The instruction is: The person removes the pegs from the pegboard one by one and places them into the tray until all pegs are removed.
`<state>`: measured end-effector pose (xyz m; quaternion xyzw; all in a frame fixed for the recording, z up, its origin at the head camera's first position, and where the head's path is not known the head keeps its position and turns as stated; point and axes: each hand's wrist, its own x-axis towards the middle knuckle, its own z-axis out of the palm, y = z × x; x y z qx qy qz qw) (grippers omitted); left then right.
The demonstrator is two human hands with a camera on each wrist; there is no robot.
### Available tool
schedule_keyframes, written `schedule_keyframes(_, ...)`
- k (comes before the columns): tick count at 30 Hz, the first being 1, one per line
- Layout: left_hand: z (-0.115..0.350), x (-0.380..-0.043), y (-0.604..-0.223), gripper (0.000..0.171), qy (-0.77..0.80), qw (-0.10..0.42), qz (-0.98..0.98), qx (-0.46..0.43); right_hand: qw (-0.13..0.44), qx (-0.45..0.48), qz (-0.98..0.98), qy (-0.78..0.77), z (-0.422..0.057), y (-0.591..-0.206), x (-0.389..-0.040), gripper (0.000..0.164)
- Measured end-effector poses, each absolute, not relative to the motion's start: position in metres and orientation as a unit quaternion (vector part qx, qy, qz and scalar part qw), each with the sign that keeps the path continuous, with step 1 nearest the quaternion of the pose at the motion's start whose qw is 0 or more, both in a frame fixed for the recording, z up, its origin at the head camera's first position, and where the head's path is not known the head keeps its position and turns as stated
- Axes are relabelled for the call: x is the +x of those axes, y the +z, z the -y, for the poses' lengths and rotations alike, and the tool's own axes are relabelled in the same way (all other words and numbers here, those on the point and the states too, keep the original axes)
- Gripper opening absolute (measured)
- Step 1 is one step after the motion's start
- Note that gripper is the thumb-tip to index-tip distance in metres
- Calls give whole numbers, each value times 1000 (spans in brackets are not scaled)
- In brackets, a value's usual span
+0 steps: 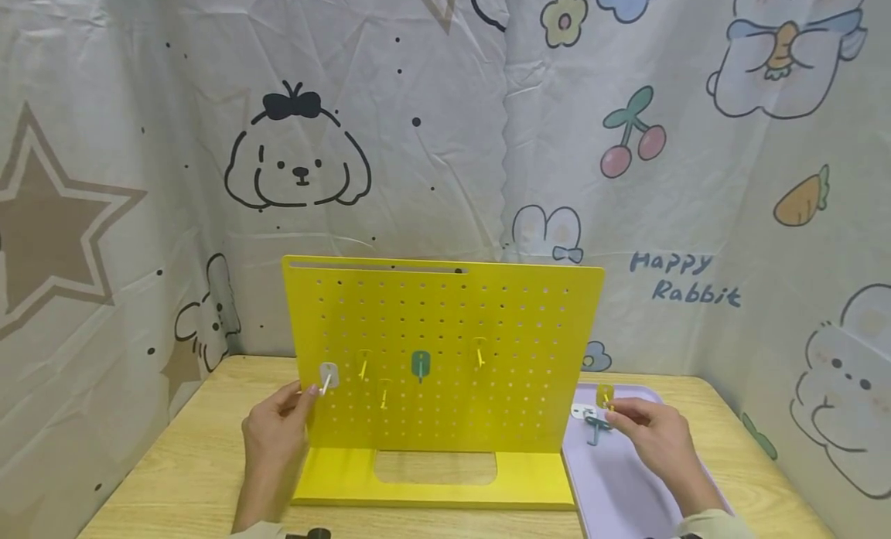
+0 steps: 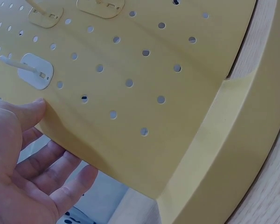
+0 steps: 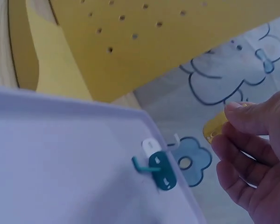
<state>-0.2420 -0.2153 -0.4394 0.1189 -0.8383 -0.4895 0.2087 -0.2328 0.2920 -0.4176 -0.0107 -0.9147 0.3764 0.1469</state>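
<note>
A yellow pegboard (image 1: 515, 404) stands on its base on the table. My left hand (image 1: 274, 434) holds its left edge, thumb on the front face and fingers behind, just below a white hook (image 2: 36, 71) fixed in the board. In my right hand (image 1: 657, 438), thumb and fingers pinch a yellow hook (image 1: 605, 394) above the far end of the lilac tray (image 1: 609, 492). Below it in the tray lie a green hook (image 3: 163, 171) and a white hook (image 3: 150, 145), close together. Part of the yellow hook is hidden by my fingers.
On the board are also a green hook (image 1: 421, 365) and several yellow hooks, one of them a yellow hook (image 1: 479, 353) right of the green one. The tray lies right of the board's base (image 1: 536, 477). A printed curtain (image 1: 431, 175) hangs behind the wooden table (image 1: 188, 462).
</note>
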Motion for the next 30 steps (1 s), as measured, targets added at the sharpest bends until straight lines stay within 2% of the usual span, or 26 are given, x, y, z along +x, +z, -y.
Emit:
schedule_keyframes(6, 215, -242, -439, 62, -491, 206, 838, 120, 150, -4, 932, 330, -302, -432, -247, 19)
schedule_keyframes(13, 215, -243, -439, 59, -493, 211, 835, 125, 110, -1, 948, 299, -311, -443, -265, 22)
schedule_keyframes(20, 216, -241, -439, 64, -492, 192, 840, 126, 85, 20, 963, 254, -313, -449, -279, 13)
schedule_keyframes(30, 218, -243, -440, 60, -484, 209, 842, 117, 80, 42, 967, 239, -309, -452, -290, 11)
